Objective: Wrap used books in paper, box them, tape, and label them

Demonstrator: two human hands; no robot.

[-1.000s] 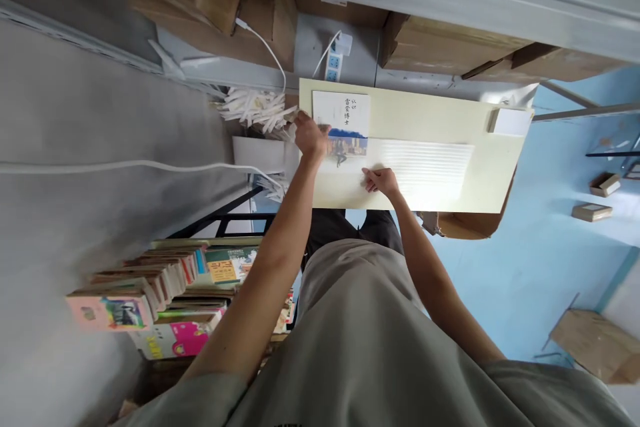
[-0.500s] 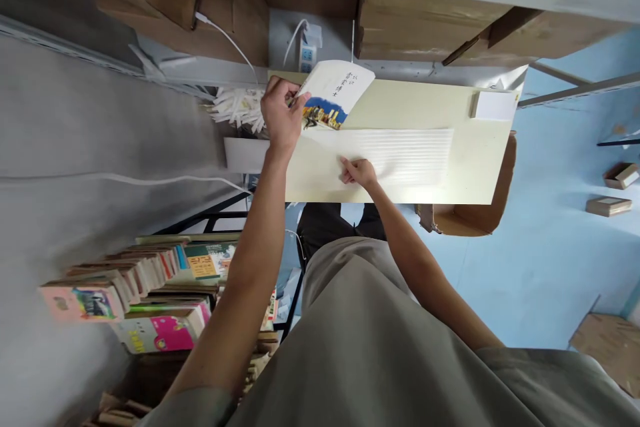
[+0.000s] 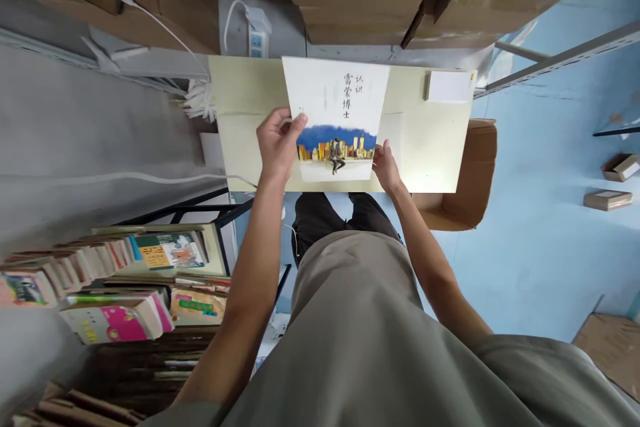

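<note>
Up front, the printed white cover (image 3: 325, 97) was held over the worktop (image 3: 430, 153) — blue sky, yellow skyline and seated figure facing up. The left hand (image 3: 290, 123) had closed on its left edge, thumb pressed across the front! Over on the opposite side, the right hand (image 3: 384, 153) was partly curled at the lower right edge — how firmly it gripped, you couldn't tell. A white box (image 3: 451, 87) sat near the worktop's far right corner.

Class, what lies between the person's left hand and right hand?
In the head view, a white printed paper with a city picture lies between the left hand and the right hand.
</note>
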